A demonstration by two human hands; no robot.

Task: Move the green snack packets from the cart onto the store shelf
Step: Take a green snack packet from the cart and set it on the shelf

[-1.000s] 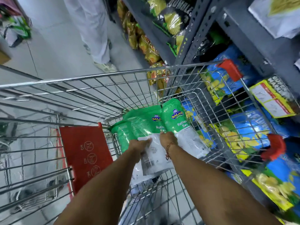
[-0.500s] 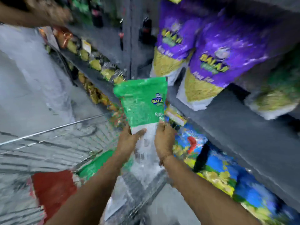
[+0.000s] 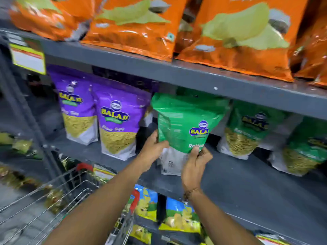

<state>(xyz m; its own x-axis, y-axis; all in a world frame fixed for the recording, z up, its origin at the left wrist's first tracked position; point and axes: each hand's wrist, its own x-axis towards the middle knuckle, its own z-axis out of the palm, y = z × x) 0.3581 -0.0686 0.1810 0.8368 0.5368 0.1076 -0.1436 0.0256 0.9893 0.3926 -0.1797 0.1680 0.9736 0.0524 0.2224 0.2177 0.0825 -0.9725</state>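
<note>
I hold a green snack packet (image 3: 184,121) upright in front of the grey middle shelf (image 3: 238,177), in the gap between the purple packets and the green ones. My left hand (image 3: 152,151) grips its lower left edge. My right hand (image 3: 196,165) grips its lower right corner. The packet's bottom hangs just above the shelf board; whether it touches is unclear. Two more green packets (image 3: 247,131) stand on the shelf to the right. The wire cart (image 3: 53,200) is at the lower left; its contents are hidden.
Two purple packets (image 3: 116,128) stand on the same shelf at the left. Orange bags (image 3: 230,36) fill the shelf above, which overhangs closely. Blue and yellow bags (image 3: 178,216) sit on the shelf below. A yellow price tag (image 3: 28,57) hangs at the upper left.
Both hands lifted the green packet out of the cart and carried it up and right to the middle shelf. My view swung from the cart up to the shelves.
</note>
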